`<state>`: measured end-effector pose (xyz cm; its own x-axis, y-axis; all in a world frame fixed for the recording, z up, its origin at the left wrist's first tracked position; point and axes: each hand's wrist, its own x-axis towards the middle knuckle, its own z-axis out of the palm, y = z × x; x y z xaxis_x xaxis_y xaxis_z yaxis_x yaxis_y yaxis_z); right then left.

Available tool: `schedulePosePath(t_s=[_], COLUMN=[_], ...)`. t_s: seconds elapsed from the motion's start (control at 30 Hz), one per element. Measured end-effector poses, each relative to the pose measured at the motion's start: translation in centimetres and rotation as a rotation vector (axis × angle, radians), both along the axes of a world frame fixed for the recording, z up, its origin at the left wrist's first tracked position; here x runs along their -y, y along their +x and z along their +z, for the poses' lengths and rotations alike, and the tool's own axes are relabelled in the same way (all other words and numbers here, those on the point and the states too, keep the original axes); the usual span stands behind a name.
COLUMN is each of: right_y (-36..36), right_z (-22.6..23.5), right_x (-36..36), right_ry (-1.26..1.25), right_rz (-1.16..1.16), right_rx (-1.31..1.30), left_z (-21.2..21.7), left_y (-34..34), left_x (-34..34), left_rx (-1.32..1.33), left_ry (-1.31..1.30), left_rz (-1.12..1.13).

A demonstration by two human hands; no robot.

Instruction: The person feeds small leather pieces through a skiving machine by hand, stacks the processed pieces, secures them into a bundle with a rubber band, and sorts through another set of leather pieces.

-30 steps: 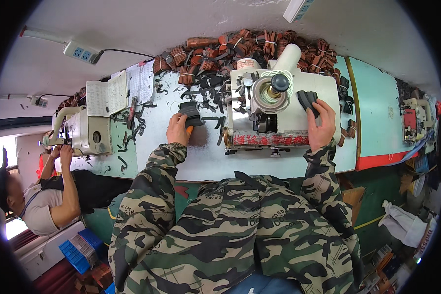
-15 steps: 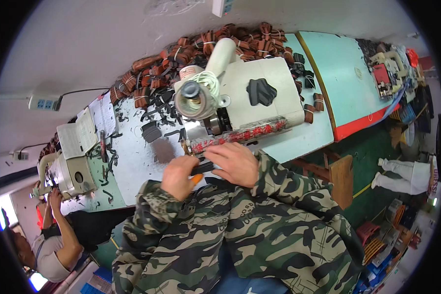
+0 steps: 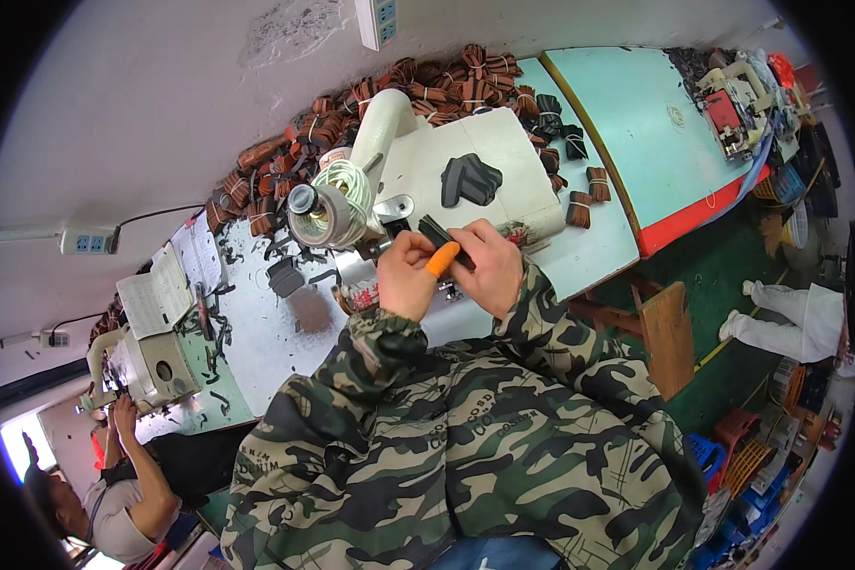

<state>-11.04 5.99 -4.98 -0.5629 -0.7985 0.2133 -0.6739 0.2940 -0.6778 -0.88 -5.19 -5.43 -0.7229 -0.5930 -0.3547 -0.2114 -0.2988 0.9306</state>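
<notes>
"Grip?"

"Left hand (image 3: 408,277) and right hand (image 3: 491,269) both pinched the dark strips (image 3: 437,231), centre frame; probably two-handed to keep them aligned."

"Spare pile?"

"Dark pieces (image 3: 470,180) lay on the pale machine (image 3: 530,190), upper centre, likely for easy reach."

Both hands (image 3: 408,282) (image 3: 492,271) pinch dark strips (image 3: 436,231) near a machine (image 3: 410,160).
</notes>
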Motion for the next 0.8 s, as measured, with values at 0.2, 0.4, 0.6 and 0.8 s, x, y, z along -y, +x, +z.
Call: schedulePosePath(t_s=[0.2, 0.4, 0.6, 0.8], right_y=[-1.0, -2.2, -2.9, -4.6], right_z=[0.6, 1.0, -0.1, -0.8], right_x=[-1.0, -0.7, -0.6, -1.0], right_ry=[-0.028, 0.073, 0.086, 0.152], right_rz=[0.165, 0.149, 0.112, 0.025], right_rx=[0.424, 0.908, 0.763, 0.073], left_z=[-0.7, -1.0, -0.9, -0.8], left_y=[1.5, 1.9, 1.7, 0.8], left_x=[0.0, 0.6, 0.4, 0.7], left_rx=[-0.078, -0.107, -0.009, -0.077], left_ry=[0.114, 0.171, -0.069, -1.114], left_rz=[0.023, 0.009, -0.01, -0.22])
